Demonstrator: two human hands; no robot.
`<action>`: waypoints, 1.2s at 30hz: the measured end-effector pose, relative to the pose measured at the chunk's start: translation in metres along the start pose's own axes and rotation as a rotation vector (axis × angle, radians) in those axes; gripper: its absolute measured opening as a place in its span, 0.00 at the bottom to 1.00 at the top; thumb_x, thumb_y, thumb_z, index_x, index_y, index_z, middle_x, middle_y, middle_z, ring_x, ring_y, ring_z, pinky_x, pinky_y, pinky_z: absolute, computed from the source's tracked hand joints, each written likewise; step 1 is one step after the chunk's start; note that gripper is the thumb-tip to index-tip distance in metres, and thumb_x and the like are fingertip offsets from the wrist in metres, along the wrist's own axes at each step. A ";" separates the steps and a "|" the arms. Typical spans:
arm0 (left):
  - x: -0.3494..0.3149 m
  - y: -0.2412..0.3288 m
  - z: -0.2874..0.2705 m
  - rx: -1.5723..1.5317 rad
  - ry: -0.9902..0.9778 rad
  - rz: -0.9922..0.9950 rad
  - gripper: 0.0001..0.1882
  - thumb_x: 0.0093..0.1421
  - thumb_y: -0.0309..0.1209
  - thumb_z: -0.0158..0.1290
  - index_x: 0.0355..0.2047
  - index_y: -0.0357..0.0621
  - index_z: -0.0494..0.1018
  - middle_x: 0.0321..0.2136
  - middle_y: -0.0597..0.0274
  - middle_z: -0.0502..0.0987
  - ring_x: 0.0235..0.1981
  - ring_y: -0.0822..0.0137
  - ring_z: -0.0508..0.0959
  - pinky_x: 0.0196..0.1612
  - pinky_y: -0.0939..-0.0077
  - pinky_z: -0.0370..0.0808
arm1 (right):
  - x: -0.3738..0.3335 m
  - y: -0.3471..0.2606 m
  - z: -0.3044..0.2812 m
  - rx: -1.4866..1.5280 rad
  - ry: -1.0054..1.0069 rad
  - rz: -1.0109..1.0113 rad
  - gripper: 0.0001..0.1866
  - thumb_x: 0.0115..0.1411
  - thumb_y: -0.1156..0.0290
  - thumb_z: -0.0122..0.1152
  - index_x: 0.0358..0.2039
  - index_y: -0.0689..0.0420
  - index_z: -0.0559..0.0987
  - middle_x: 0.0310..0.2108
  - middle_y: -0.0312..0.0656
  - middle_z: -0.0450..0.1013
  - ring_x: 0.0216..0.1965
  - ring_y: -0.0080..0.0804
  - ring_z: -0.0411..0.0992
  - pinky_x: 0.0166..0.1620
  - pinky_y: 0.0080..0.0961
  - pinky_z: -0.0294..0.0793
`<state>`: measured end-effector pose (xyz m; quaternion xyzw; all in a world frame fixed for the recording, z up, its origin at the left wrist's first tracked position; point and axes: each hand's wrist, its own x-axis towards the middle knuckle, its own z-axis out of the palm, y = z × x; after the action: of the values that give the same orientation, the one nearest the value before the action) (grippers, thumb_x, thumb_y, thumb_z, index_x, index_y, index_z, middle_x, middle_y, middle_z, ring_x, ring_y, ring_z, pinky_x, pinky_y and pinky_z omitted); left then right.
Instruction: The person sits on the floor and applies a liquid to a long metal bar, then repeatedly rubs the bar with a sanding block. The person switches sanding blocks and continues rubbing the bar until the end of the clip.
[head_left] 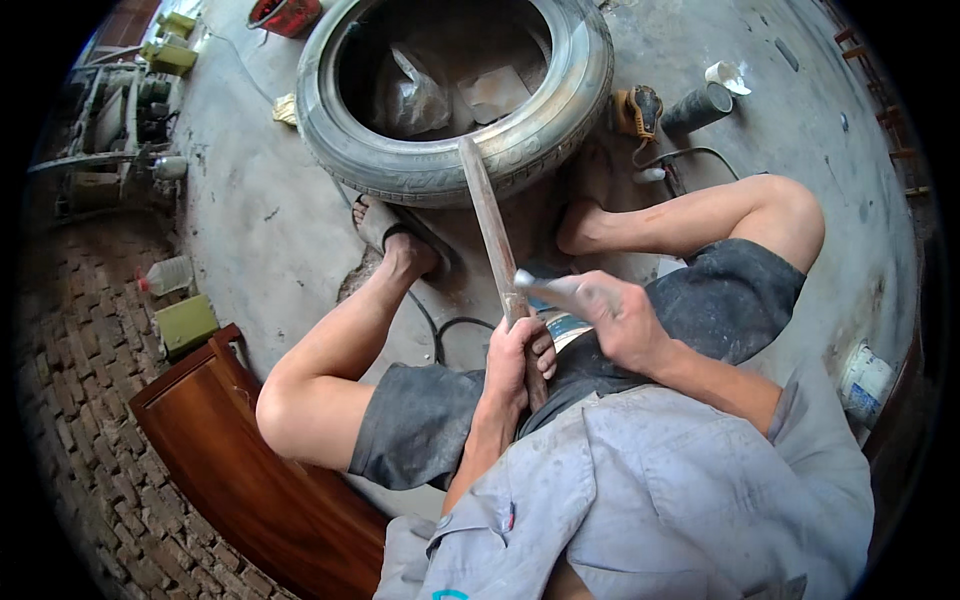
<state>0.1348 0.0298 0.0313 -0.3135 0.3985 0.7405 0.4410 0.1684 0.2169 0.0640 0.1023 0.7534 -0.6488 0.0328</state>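
A long, narrow wooden piece (488, 215) runs from my lap up to the tyre, its far end lying on the near rim. My left hand (520, 362) is wrapped round its lower part, close to my body. Just to the right, my right hand (628, 322) is closed on a small grey-blue piece (545, 290), whose tip touches or nearly touches the wood; its kind is unclear. The worn tyre (400, 165) lies flat on the floor in front of me, with a clear plastic bag (418, 100) and a pale flat piece (495, 93) inside its ring.
Right of the tyre lie an orange-and-black power tool (640, 112), a dark grey cylinder (698, 109) and a white cup (727, 76). A red bucket (284, 14) is far left. A polished brown wooden panel (260, 470), green box (187, 325) and plastic bottle (170, 275) lie left.
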 end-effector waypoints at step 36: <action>0.000 0.042 0.016 0.356 -0.197 0.150 0.19 0.68 0.35 0.63 0.55 0.46 0.71 0.42 0.65 0.77 0.39 0.71 0.79 0.37 0.69 0.82 | -0.013 0.011 -0.008 0.453 0.030 0.439 0.24 0.73 0.50 0.60 0.44 0.63 0.82 0.30 0.36 0.79 0.28 0.21 0.74 0.31 0.24 0.75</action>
<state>0.0953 0.0316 0.0527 -0.1262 0.5000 0.7164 0.4699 0.1842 0.2252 0.0571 0.2766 0.5500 -0.7760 0.1373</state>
